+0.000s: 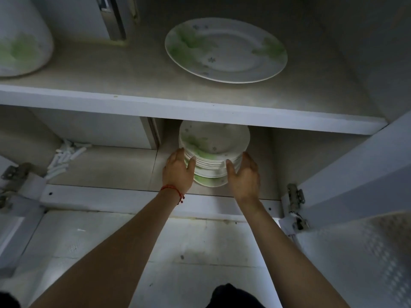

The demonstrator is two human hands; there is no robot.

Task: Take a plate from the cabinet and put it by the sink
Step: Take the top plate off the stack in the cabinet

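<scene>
Head view: cabinet doors open. Left hand (178, 168) and right hand (243, 172) flank plate stack (213, 150) on lower shelf (106, 167), fingers spread against stack edges; grip not closed. No plate lifted. Left: separate one plate, carry to sink; sink unseen.

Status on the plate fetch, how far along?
Done: cabinet door is open. In hand: left hand and right hand flank the plate stack on the lower shelf, fingers at its rim; no plate lifted clear yet. Left: take one plate and set it by the sink, which is out of view.
</scene>
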